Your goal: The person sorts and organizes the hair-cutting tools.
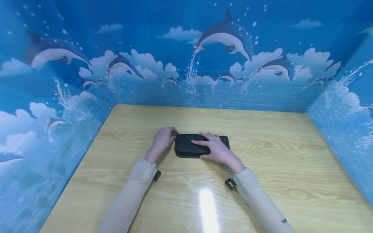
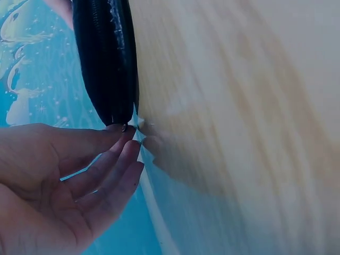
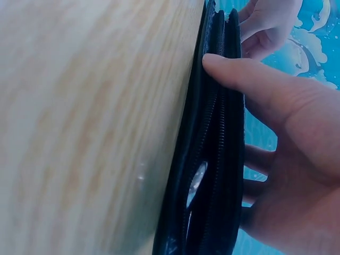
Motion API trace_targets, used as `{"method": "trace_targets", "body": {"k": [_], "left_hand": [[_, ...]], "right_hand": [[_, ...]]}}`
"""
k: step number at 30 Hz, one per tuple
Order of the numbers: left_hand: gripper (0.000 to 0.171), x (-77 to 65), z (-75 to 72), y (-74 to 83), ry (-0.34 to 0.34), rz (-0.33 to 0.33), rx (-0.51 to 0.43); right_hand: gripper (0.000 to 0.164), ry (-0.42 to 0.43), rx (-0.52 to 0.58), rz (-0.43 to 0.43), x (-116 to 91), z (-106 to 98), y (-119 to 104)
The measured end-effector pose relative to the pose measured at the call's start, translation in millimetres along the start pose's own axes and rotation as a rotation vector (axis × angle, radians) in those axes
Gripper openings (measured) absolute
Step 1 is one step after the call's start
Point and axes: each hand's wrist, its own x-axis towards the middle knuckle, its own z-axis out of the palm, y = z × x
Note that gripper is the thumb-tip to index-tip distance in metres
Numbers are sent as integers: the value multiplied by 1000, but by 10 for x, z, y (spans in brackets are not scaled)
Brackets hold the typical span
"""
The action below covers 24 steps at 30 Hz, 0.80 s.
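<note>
A black zip case [image 1: 186, 144], smooth like leather, lies flat on the wooden table. My left hand [image 1: 163, 138] is at its left end, where thumb and fingertips pinch a small metal zip pull [image 2: 125, 128]. The right hand [image 1: 217, 149] lies across the right half of the case, fingers spread over the top and thumb [image 3: 228, 66] against the near edge. Along that edge the two zip rows [image 3: 220, 114] stand apart, and something shiny and clear [image 3: 197, 178] shows in the gap. The rest of the inside is hidden.
The light wooden table [image 1: 276, 155] surrounds the case. Blue walls with dolphin pictures [image 1: 227, 35] close it in at the back and both sides. A bright light reflection [image 1: 208, 210] falls on the near part of the tabletop.
</note>
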Motion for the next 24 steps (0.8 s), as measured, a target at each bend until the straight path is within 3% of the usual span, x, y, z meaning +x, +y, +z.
{"method": "trace_targets", "body": {"k": [7, 17, 24], "left_hand": [[18, 53, 13, 28, -1, -6, 99], [20, 100, -18, 41, -2, -20, 108], [8, 61, -45, 30, 13, -17, 135]], "right_hand": [[77, -6, -5, -1, -5, 12, 10], [77, -3, -9, -4, -6, 4, 3], [75, 5, 2, -2, -19, 12, 4]]}}
